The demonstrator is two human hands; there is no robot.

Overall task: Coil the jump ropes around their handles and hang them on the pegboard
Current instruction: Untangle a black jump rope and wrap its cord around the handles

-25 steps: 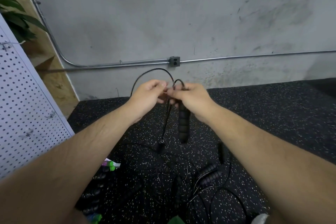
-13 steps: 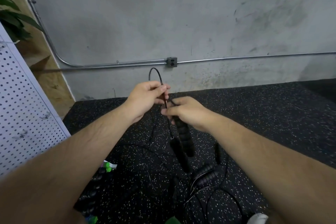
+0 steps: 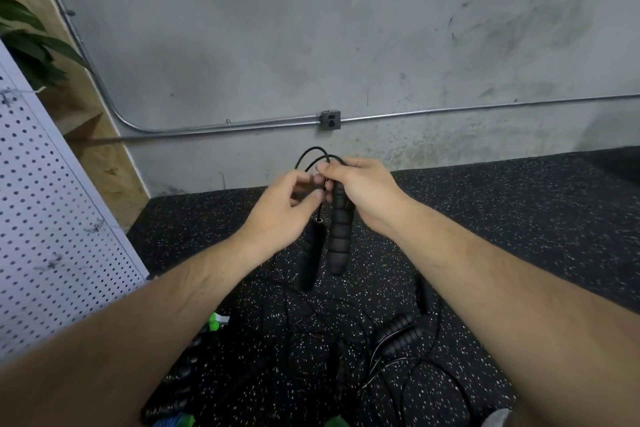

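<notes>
1. The grey concrete wall (image 3: 311, 45) fills the upper half of the frame. A thin metal conduit pipe (image 3: 450, 109) runs across it.
2. The black rubber floor with white specks (image 3: 519, 218) covers the lower half.
3. The white perforated pegboard (image 3: 45, 218) stands along the left edge, with small wire hooks (image 3: 95, 226) on it.
4. In the lower centre I see more black jump ropes (image 3: 398, 333) lying tangled on the floor, well apart from the pegboard.
5. My right hand (image 3: 363, 191), in the centre of the frame, grips the top of a ribbed black foam handle (image 3: 339, 239), which hangs down, nearly upright.
6. My left hand (image 3: 280, 211) is just beside it, with the fingertips touching the right hand. Its fingers are curled and seem to pinch the thin black cord (image 3: 313, 154); this part is a little blurred.
7. A smooth black handle (image 3: 311, 256) hangs from the cord under the left hand, just left of the ribbed one and a little lower.
8. The cord makes a small loop above both hands, in front of the wall.
9. A small grey junction box (image 3: 330, 120) sits on the pipe, above the loop.
</notes>
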